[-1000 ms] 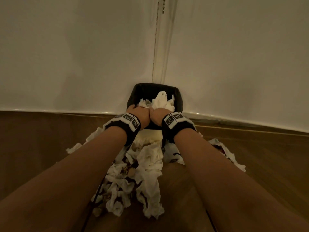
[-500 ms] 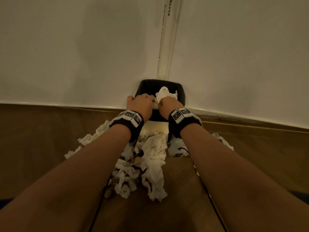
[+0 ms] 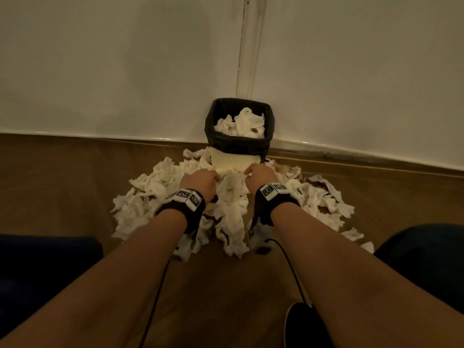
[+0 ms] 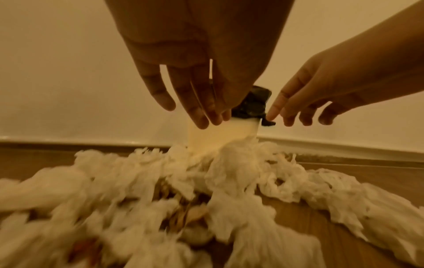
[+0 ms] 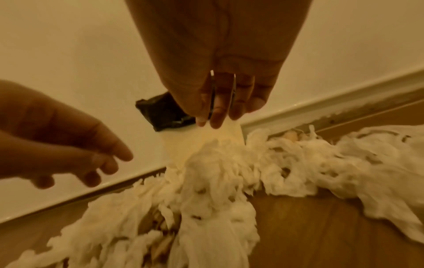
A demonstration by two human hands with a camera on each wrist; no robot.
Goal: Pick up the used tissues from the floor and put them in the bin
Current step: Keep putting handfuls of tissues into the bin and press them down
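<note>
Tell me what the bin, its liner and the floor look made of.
Bin: probably smooth cream plastic, matte. Liner: thin black plastic film, crinkled and slightly glossy, folded over the rim. Floor: brown wood-look boards with visible grain; real wood or laminate, can't tell.

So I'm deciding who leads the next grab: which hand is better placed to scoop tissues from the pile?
Hardly any difference. Left hand and right hand both hover open over the tissue pile before the bin. Probably both scoop together.
</note>
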